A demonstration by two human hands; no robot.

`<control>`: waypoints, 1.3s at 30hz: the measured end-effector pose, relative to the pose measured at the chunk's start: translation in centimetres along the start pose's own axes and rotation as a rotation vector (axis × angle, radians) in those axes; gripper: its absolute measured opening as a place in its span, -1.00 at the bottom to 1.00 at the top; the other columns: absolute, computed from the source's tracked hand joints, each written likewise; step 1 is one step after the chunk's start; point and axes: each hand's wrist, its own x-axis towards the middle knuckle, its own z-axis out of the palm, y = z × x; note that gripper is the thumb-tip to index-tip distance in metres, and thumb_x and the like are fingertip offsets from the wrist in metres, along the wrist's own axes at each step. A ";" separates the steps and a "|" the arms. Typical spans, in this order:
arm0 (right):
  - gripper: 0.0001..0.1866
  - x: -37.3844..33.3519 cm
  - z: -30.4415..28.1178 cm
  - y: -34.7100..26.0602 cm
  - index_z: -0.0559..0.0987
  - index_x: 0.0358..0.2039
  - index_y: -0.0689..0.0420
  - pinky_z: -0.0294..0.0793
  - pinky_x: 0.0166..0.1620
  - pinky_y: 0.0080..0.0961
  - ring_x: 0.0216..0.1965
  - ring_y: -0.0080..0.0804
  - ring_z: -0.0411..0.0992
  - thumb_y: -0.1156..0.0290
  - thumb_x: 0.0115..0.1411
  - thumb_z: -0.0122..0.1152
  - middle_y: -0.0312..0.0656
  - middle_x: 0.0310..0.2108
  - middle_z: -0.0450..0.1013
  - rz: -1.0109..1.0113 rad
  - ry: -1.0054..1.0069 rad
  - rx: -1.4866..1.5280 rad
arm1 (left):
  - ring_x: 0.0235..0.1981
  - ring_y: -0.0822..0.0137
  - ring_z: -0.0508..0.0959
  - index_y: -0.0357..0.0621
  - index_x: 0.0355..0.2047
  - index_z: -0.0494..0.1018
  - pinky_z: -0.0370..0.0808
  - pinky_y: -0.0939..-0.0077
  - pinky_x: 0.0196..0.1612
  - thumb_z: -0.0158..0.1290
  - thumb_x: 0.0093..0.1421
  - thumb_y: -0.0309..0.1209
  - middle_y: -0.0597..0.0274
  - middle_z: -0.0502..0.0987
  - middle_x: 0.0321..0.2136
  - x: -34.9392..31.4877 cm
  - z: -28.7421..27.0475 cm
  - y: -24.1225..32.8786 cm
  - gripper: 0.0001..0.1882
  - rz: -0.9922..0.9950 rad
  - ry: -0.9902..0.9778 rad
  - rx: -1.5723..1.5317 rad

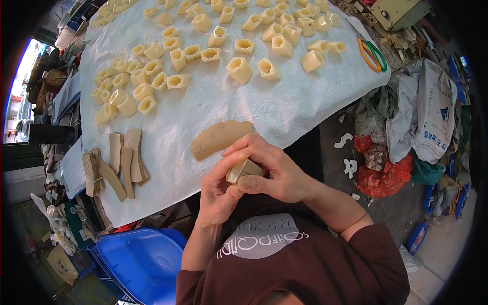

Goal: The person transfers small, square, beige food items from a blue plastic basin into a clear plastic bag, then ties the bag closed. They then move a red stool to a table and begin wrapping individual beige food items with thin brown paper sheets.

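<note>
Both my hands meet over the near edge of the table. Between them is a small pale cream hollow block [235, 173], with a tan surface showing next to it that looks like cardboard; the fingers partly hide it. My left hand [217, 198] is closed around its left side, with the thumb below. My right hand [279, 170] grips the other side, its thumb pressed on the front. Just beyond the fingers lies a flat tan cardboard piece [216, 138] with faint marks and a wavy edge.
Many cream hollow blocks [239, 70] stand and lie across the white sheet [284, 104]. Cardboard strips [127, 162] are at the left. Scissors [375, 56] with orange and green handles rest at the far right edge. A blue plastic chair [140, 262] and red mesh bags [389, 175] flank the table.
</note>
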 end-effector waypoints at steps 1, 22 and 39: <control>-0.50 0.0 0.3 -0.4 0.45 -0.14 0.19 0.30 -0.08 -0.45 -0.05 -0.39 0.26 0.00 0.11 0.12 -0.14 -0.10 0.28 0.017 0.038 0.015 | -0.05 0.31 0.40 -0.30 0.06 0.26 0.36 0.41 0.00 0.19 0.03 -0.18 0.11 0.38 -0.10 0.0 0.1 0.1 -0.33 -0.008 0.004 -0.009; -0.69 -0.3 1.6 0.2 0.41 -0.11 0.15 0.22 0.03 -0.41 0.01 -0.35 0.18 0.37 0.12 0.11 -0.12 0.02 0.19 -0.076 0.118 0.413 | -0.02 0.15 0.29 -0.20 0.13 0.16 0.23 0.31 0.05 -0.15 0.18 0.09 0.04 0.26 -0.05 0.8 1.3 1.7 -0.30 0.216 -0.034 0.595; -0.68 -0.9 1.8 1.5 0.34 0.00 0.13 0.15 0.07 -0.45 0.02 -0.44 0.15 0.42 0.23 -0.03 -0.21 -0.06 0.23 -0.100 0.046 0.395 | -0.13 0.27 0.38 -0.33 -0.16 0.42 0.29 0.42 -0.03 -0.23 -0.06 -0.59 0.08 0.39 -0.20 0.9 0.9 -0.8 -0.58 0.249 0.069 -0.034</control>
